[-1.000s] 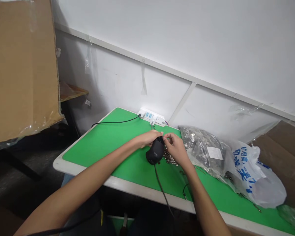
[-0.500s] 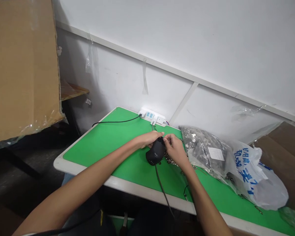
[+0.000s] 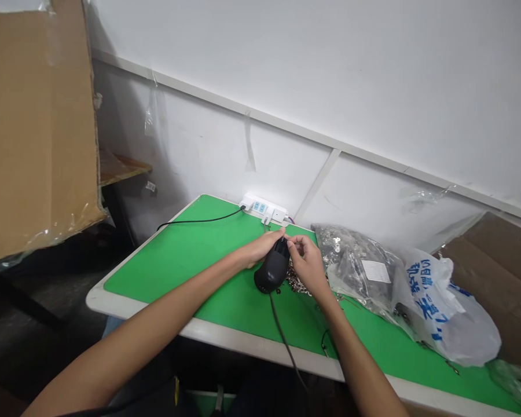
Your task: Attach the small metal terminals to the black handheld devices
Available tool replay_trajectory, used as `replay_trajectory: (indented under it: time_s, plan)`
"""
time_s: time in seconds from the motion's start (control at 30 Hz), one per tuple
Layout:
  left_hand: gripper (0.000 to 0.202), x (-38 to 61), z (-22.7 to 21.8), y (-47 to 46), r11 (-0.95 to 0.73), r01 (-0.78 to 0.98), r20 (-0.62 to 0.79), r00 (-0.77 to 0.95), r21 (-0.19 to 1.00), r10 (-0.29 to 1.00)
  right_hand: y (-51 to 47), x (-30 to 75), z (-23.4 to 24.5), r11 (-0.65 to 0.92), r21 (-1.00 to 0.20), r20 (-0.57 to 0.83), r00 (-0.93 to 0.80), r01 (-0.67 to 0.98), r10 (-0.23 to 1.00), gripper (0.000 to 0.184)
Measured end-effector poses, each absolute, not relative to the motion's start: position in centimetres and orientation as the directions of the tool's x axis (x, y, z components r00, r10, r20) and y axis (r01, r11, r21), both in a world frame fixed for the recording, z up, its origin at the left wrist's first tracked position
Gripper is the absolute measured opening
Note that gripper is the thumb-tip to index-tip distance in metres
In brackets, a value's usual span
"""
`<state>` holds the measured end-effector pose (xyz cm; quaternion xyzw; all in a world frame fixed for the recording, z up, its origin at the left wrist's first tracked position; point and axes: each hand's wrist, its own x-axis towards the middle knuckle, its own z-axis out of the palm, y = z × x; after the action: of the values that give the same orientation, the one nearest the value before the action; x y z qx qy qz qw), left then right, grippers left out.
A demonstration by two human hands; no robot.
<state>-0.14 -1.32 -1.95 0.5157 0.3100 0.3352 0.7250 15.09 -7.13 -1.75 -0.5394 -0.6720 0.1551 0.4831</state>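
Head view, mid-frame: my left hand (image 3: 259, 249) curled round one black rounded corded device (image 3: 272, 271), my right hand (image 3: 309, 265) pinching its top.

Here's the view, straight from the person's own head, tipped forward and down, close over a green-topped surface (image 3: 165, 272), facing a white wall (image 3: 312, 98), left hand (image 3: 258, 249) and right hand (image 3: 308, 266) reaching in from 6 o'clock, cardboard box (image 3: 35, 133) at 9 o'clock.
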Motion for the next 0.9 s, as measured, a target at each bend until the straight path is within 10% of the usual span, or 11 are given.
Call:
replay_trajectory:
  time_s: [0.73,0.9]
  plan:
    - [0.019,-0.5,-1.2,-1.4,0.315,-0.095,-0.215,0.547,0.944,0.809,-7.2,16.6,-0.7,0.407,-0.644,0.443,-0.118,0.648,0.889,0.019]
    - [0.018,-0.9,-0.5,-1.5,0.358,-0.118,-0.229,0.576,0.926,0.785,-7.4,17.2,-0.5,0.599,-0.467,0.533,-0.334,0.650,0.777,0.023]
